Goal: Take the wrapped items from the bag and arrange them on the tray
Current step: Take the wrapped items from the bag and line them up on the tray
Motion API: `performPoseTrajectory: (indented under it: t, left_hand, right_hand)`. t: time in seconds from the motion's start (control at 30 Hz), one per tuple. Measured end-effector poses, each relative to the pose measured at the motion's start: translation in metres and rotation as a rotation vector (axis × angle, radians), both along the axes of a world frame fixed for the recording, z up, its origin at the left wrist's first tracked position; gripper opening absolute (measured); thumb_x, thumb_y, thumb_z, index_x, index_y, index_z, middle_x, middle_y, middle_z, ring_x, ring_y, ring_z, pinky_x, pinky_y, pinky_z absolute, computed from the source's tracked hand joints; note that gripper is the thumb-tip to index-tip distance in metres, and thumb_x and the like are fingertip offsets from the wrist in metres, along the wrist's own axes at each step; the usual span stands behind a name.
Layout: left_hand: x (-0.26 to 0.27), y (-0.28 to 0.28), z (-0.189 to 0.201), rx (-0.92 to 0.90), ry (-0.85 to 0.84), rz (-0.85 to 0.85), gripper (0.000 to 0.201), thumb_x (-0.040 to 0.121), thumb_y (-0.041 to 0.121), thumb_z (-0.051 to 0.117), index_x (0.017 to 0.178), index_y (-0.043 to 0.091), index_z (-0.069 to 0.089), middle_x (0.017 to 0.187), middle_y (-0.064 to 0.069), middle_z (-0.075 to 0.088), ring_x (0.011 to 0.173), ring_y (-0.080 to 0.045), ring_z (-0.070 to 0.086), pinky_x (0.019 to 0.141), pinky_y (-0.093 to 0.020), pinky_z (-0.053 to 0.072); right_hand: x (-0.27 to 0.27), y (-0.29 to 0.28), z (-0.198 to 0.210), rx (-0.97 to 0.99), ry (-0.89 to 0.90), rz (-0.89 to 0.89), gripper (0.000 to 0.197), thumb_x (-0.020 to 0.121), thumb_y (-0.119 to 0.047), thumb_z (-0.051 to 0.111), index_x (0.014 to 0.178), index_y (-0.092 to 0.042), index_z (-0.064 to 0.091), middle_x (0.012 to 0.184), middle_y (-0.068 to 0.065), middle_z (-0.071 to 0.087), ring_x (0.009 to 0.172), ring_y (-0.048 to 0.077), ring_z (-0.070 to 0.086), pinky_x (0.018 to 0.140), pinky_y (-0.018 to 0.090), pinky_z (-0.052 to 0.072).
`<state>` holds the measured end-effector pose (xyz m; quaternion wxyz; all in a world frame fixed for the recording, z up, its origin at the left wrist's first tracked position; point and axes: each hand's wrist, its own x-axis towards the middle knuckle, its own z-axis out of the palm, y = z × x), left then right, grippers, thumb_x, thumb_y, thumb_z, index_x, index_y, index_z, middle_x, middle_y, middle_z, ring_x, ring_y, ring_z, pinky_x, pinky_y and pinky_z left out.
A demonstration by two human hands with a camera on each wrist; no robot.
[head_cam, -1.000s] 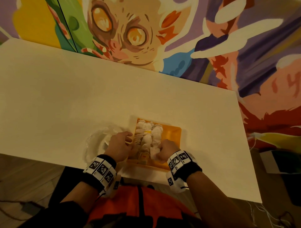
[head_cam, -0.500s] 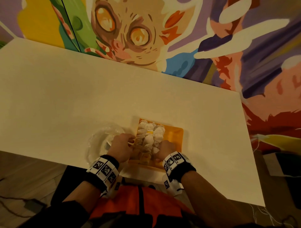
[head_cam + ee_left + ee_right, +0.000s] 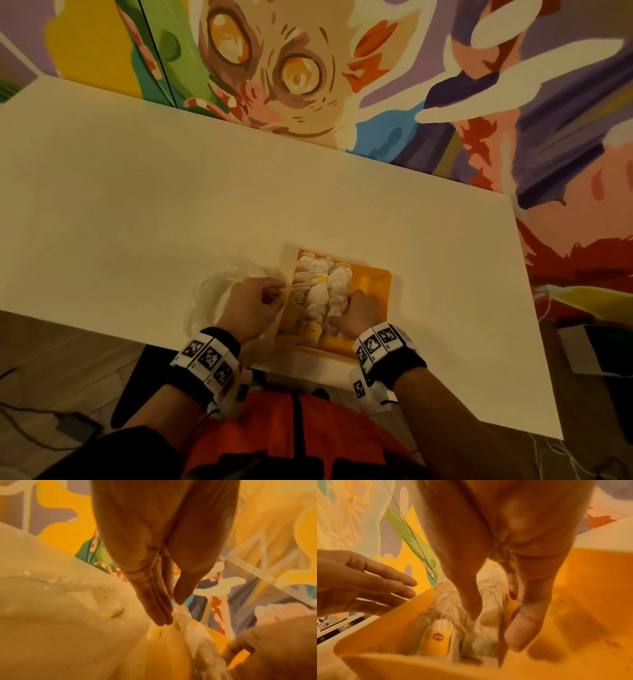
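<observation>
Wrapped items lie packed in rows in the left part of the orange tray, likely so the bare right part stays free for more. Left of it the clear bag lies slack under the left hand, whose straight, relaxed fingers grip nothing beside the tray's left wall. On the right, the right hand rests loosely on the rows, seemingly to square them; clamping nothing.

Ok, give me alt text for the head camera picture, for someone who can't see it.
Two hands work at an orange tray of white wrapped items on a pale table: the left hand at the tray's left edge, the right hand on the items. A clear plastic bag lies left; a colourful mural fills the background.
</observation>
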<state>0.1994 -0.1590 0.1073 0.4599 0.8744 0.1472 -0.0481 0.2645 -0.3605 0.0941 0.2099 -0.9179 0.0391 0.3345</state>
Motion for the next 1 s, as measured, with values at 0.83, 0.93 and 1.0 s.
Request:
performPoseTrajectory:
  t: [0.83, 0.93, 1.0]
  left_hand:
    - [-0.044, 0.081, -0.030, 0.155, 0.366, -0.047, 0.081, 0.072, 0.022, 0.076, 0.141, 0.012, 0.034, 0.123, -0.014, 0.060, 0.112, -0.030, 0.057, 0.080, -0.026, 0.042]
    - [-0.046, 0.082, -0.028, 0.153, 0.308, 0.013, 0.086, 0.070, 0.019, 0.079, 0.142, 0.011, 0.034, 0.137, -0.012, 0.048, 0.124, -0.031, 0.045, 0.095, -0.031, 0.039]
    - [-0.044, 0.082, -0.023, 0.156, 0.263, 0.015, 0.086, 0.071, 0.018, 0.079, 0.143, 0.007, 0.032, 0.139, -0.013, 0.041, 0.129, -0.033, 0.037, 0.100, -0.032, 0.036]
  right_hand:
    - [-0.052, 0.154, 0.045, 0.137, 0.041, 0.366, 0.085, 0.086, -0.021, 0.069, 0.145, -0.008, 0.009, 0.117, 0.022, 0.057, 0.100, 0.036, 0.062, 0.068, 0.034, 0.047]
    - [-0.046, 0.161, 0.045, 0.063, -0.030, 0.435, 0.072, 0.087, -0.012, 0.066, 0.142, -0.007, 0.019, 0.116, 0.023, 0.058, 0.099, 0.037, 0.062, 0.069, 0.035, 0.046]
    - [-0.039, 0.162, 0.047, 0.058, -0.060, 0.462, 0.056, 0.089, -0.009, 0.060, 0.137, -0.007, 0.031, 0.117, 0.021, 0.057, 0.102, 0.036, 0.061, 0.069, 0.034, 0.043]
